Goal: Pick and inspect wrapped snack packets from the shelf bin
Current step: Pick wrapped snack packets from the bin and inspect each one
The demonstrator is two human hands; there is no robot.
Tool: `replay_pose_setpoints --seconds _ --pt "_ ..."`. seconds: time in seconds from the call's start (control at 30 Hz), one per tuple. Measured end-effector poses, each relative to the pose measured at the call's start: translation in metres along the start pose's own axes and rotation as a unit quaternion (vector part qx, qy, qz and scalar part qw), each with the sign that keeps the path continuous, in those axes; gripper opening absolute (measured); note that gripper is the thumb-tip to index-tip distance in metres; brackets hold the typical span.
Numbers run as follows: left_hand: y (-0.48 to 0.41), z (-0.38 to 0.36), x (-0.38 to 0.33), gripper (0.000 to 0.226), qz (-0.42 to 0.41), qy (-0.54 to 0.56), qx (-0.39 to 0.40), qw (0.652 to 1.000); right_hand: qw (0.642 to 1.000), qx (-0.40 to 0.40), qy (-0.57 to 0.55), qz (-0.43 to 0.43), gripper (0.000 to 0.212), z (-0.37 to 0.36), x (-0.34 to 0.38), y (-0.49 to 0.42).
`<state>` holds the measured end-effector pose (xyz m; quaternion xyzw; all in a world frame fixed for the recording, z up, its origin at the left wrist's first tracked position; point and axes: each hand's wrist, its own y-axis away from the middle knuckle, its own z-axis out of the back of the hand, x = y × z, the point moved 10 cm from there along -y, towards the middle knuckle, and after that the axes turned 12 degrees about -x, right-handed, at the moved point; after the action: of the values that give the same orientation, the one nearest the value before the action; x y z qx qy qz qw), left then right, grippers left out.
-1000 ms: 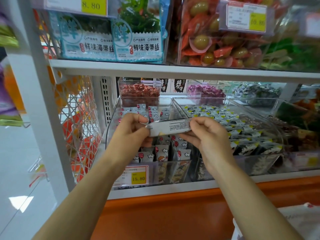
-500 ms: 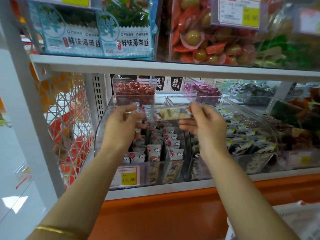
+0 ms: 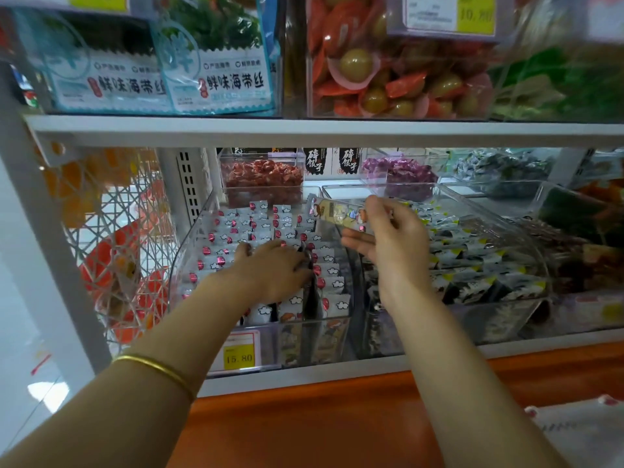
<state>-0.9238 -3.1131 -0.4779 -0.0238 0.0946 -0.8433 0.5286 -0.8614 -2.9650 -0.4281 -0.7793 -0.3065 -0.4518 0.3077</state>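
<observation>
A clear shelf bin (image 3: pixel 189 251) holds several rows of small white wrapped snack packets (image 3: pixel 236 231) with red dots and cloud prints. My left hand (image 3: pixel 273 271) lies palm down in this bin, on the packets near its middle. Its fingertips dip among the packets and are hidden, so I cannot tell whether it grips one. My right hand (image 3: pixel 395 241) is raised over the bin's right edge. Between its thumb and fingers it pinches one long wrapped packet (image 3: pixel 337 214), held level with the printed side showing.
A second clear bin (image 3: pixel 526 238) of black and yellow packets stands to the right. Behind are tubs of red sweets (image 3: pixel 263 180) and purple sweets (image 3: pixel 401 173). The upper shelf edge (image 3: pixel 304 130) runs close overhead. A yellow price tag (image 3: pixel 239 352) marks the bin front. A wire mesh panel (image 3: pixel 111 248) closes the left side.
My left hand let go of the long packet and went down into the bin onto the packets. My right hand alone keeps the packet, now turned printed side up.
</observation>
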Motion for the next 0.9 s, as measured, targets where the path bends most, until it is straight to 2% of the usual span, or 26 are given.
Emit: replay_pose_setpoints --seconds 0.03,0.1,0.17,0.33,0.5,0.63,0.8,0.9 --pt "0.002 0.000 0.002 0.038 0.005 -0.002 -0.002 1.000 1.000 0.008 0.002 -0.004 0.002 -0.002 -0.001 0.000" --pt "0.006 0.002 0.004 0.035 0.019 0.003 -0.007 1.000 0.999 0.018 0.033 0.009 0.015 -0.004 -0.001 -0.001" --pt "0.011 0.007 0.006 0.030 0.028 0.016 -0.016 0.999 0.996 0.030 0.075 0.034 0.019 -0.007 0.002 0.001" --pt "0.028 0.020 0.007 0.022 0.030 0.063 -0.055 0.996 0.962 0.051 0.219 0.154 0.029 -0.019 0.015 0.009" --pt "0.040 0.021 0.008 0.024 0.011 0.094 -0.090 0.991 0.890 0.091 0.346 0.281 0.040 -0.047 0.020 0.018" --pt "0.042 0.022 0.010 0.025 -0.009 0.089 -0.091 0.992 0.827 0.182 0.429 0.313 0.034 -0.083 0.003 0.021" --pt "0.049 0.023 0.012 0.025 -0.011 0.104 -0.098 0.990 0.726 0.305 0.549 0.282 0.043 -0.126 -0.035 0.016" --pt "0.051 0.032 0.009 0.025 -0.011 0.105 -0.129 0.986 0.666 0.381 0.595 0.239 0.036 -0.136 -0.057 0.017"
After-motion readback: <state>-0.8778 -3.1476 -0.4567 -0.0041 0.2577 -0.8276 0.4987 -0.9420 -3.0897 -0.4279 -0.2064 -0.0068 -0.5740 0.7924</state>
